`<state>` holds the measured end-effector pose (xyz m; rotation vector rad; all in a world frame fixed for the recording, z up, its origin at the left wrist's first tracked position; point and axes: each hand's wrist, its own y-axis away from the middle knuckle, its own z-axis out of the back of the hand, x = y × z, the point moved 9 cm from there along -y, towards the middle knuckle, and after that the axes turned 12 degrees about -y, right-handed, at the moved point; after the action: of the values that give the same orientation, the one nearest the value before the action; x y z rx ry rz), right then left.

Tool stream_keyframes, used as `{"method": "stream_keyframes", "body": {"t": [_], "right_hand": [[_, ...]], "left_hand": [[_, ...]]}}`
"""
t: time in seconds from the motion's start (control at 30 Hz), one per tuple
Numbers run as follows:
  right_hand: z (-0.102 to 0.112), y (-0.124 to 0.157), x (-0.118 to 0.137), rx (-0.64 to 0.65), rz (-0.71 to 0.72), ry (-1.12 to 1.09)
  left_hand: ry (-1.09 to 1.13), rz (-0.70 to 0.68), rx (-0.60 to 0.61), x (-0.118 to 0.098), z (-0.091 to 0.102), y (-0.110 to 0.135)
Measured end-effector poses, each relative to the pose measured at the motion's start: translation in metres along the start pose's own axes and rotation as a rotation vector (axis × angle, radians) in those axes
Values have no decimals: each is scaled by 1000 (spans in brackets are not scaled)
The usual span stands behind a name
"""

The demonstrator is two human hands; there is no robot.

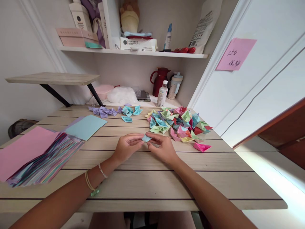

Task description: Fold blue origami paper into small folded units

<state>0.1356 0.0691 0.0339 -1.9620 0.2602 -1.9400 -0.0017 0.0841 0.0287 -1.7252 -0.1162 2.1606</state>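
Observation:
Both hands meet at the middle of the wooden table point(147, 181). My left hand point(127, 147) and my right hand point(161, 147) pinch a small folded light blue paper piece point(146, 138) between their fingertips, just above the tabletop. A pile of several folded paper pieces point(177, 122) in pink, green, blue and red lies just beyond my right hand. One pink folded piece point(202, 146) lies apart, to the right.
A thick stack of coloured paper sheets point(40, 156) topped with pink lies at the left, with a light blue sheet point(85, 126) beside it. Purple and blue folded pieces point(114, 111) lie farther back. A bottle point(162, 93), red jug point(159, 81) and shelf items stand behind.

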Motion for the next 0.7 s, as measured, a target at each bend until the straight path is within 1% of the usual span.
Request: {"method": "stream_keyframes", "body": {"t": [0.2,0.4,0.53,0.63,0.7], "right_hand": [[-3,0,7,17,36,55],[-4,0,5,20,24,77],[1,0,-1,-16,-58,19],[0,0,-8,-10,-138,-82],[1,0,-13,-35,-191,-172]], "left_hand": [[-10,0,-15,0,0,0],[-60,-5,-15,2,1,1],[-60,12,-39,2,5,0],[-56,3,-53,0,8,-1],[-71,-21,-64,-3,9,-1]]}}
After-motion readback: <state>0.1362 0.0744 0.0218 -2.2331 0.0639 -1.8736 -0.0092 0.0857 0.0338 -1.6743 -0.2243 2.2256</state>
